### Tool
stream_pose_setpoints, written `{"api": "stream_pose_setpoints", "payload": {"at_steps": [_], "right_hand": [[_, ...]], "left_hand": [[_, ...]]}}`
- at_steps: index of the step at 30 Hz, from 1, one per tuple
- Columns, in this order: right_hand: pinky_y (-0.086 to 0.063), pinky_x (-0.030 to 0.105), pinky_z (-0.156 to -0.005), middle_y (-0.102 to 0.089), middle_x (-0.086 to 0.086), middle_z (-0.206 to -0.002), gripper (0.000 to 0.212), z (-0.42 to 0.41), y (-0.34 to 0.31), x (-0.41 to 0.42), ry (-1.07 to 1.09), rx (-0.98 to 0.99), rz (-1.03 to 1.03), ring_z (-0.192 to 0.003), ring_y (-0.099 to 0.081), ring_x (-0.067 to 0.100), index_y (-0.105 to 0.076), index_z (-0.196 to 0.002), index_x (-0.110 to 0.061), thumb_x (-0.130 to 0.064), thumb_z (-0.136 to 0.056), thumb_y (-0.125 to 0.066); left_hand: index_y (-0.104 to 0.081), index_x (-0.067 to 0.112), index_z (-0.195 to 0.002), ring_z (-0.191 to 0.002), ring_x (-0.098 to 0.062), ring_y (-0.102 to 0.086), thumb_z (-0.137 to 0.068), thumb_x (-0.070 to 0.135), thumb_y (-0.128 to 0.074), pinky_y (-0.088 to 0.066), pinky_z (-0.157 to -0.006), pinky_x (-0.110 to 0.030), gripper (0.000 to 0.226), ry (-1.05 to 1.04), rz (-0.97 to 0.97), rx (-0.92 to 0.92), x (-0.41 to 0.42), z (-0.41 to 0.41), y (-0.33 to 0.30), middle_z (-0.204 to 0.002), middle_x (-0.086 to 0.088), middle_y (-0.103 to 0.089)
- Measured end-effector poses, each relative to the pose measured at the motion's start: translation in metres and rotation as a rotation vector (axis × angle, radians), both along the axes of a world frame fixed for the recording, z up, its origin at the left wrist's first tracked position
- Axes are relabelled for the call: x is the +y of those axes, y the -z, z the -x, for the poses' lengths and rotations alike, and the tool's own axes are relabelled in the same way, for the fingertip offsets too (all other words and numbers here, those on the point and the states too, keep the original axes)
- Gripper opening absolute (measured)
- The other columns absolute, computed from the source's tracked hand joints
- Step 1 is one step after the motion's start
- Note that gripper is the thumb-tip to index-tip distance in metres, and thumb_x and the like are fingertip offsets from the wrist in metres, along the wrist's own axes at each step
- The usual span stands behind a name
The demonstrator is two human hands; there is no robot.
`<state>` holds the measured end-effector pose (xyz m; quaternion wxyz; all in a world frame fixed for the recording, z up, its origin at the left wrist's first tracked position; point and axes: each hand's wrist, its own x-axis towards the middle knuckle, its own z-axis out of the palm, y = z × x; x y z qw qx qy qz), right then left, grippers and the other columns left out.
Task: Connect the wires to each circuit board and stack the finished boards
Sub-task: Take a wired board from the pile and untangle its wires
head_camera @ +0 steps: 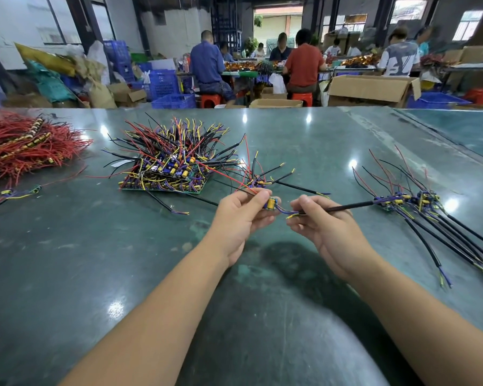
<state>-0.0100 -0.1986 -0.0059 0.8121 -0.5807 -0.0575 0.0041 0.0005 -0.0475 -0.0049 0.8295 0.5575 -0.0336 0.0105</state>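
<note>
Head view — green worktable (67, 274), busy wkshop

Background was pretty busy: people sat on red stools (211, 99) at a far table, blue crates (174, 101) and open cardboard boxes (373, 89) piled around, sacks (51, 79) heaped left.

Tiny circuit board (271, 204) with a yellow part sits mid-air, purple and yellow wires (286, 212) trailing right into a black cable (346, 206). Big stack of wired boards (168, 171) behind left.
</note>
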Motion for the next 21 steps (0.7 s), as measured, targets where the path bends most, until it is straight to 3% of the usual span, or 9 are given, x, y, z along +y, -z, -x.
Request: {"api": "stream_pose_setpoints", "payload": {"at_steps": [3,7,14,18,21], "right_hand": [[-0.056,0.02,-0.067,-0.071,0.008,-0.075,0.018,0.004,-0.005,0.003,-0.115,0.023,-0.216,-0.071,-0.069,0.014,-0.064,-0.082,-0.001,-0.015,-0.088,-0.054],[-0.056,0.019,-0.067,-0.072,0.01,-0.078,0.015,0.006,-0.009,0.004,-0.143,0.039,-0.316,-0.074,-0.071,0.015,-0.07,-0.078,-0.001,-0.012,-0.073,-0.06],[-0.055,0.019,-0.066,-0.071,0.007,-0.073,0.013,0.007,-0.006,0.001,-0.124,-0.022,-0.072,-0.07,-0.07,0.017,-0.067,-0.086,-0.002,0.0,-0.075,-0.063],[-0.055,0.021,-0.067,-0.069,0.004,-0.082,0.024,0.005,-0.009,-0.003,-0.168,-0.026,-0.139,-0.069,-0.068,0.016,-0.064,-0.101,-0.006,0.008,-0.084,-0.053],[-0.056,0.022,-0.07,-0.07,0.006,-0.082,0.021,0.006,-0.009,-0.003,-0.213,-0.028,-0.16,-0.072,-0.069,0.017,-0.067,-0.095,-0.005,-0.003,-0.075,-0.061]], "left_hand": [[-0.06,0.006,-0.089,-0.066,-0.013,-0.07,-0.096,0.011,-0.05,-0.055,-0.061,-0.019,0.013,0.016,0.116,0.025,0.0,0.001,-0.003,-0.075,-0.005,-0.073],[-0.061,0.005,-0.088,-0.066,-0.013,-0.071,-0.097,0.012,-0.049,-0.055,-0.059,-0.018,0.017,0.043,0.283,0.068,0.0,0.003,-0.006,-0.075,-0.009,-0.073],[-0.06,0.002,-0.082,-0.06,-0.01,-0.068,-0.096,0.01,-0.05,-0.055,-0.057,-0.017,0.019,-0.019,0.301,0.066,0.005,0.002,-0.012,-0.069,-0.007,-0.072],[-0.056,0.006,-0.086,-0.06,-0.011,-0.068,-0.095,0.008,-0.05,-0.056,-0.058,-0.02,0.011,-0.014,0.23,0.022,0.002,0.004,-0.01,-0.07,-0.005,-0.072],[-0.057,0.007,-0.088,-0.061,-0.011,-0.069,-0.095,0.008,-0.051,-0.056,-0.06,-0.021,0.009,-0.015,0.192,-0.014,0.001,0.005,-0.01,-0.071,-0.004,-0.072]]}}
